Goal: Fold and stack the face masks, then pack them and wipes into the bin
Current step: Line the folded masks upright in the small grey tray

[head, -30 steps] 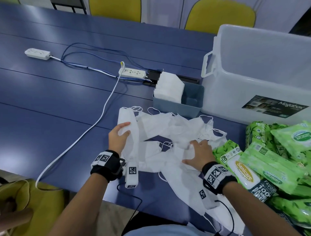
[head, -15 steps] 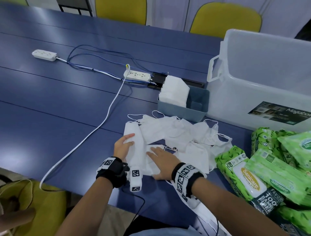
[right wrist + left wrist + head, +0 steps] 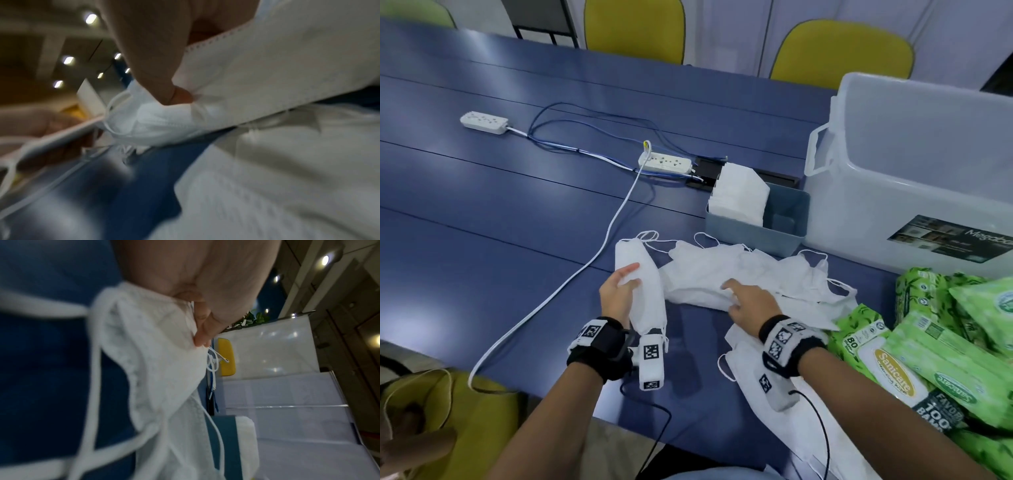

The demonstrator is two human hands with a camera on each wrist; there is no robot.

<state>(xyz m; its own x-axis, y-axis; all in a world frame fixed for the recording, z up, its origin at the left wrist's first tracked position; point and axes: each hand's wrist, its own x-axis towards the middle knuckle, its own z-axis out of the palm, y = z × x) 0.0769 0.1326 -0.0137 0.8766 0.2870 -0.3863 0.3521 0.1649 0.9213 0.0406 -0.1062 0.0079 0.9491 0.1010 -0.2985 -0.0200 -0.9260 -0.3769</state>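
My left hand (image 3: pixel 627 275) grips a stack of folded white masks (image 3: pixel 645 291), lifted and tilted just above the blue table (image 3: pixel 500 222); in the left wrist view the thumb (image 3: pixel 203 331) presses on the stack (image 3: pixel 164 363). To its right lies a loose pile of unfolded masks (image 3: pixel 767 270). My right hand (image 3: pixel 734 296) is on that pile's near edge, and in the right wrist view its thumb (image 3: pixel 176 92) pinches one loose mask (image 3: pixel 257 78). A small grey-blue bin (image 3: pixel 787 219) behind the pile holds folded masks (image 3: pixel 739 195). Green wipes packs (image 3: pixel 945 346) lie at the right.
A large clear plastic tub (image 3: pixel 914 164) stands at the back right. Two white power strips (image 3: pixel 666 162) (image 3: pixel 484 121) with blue and white cables (image 3: pixel 599 250) run across the table's left half. More masks (image 3: pixel 791 411) hang over the near edge. Yellow chairs (image 3: pixel 842 51) stand behind.
My right hand left the folded stack and moved right onto the loose pile. My left hand lifted and tilted the folded stack.
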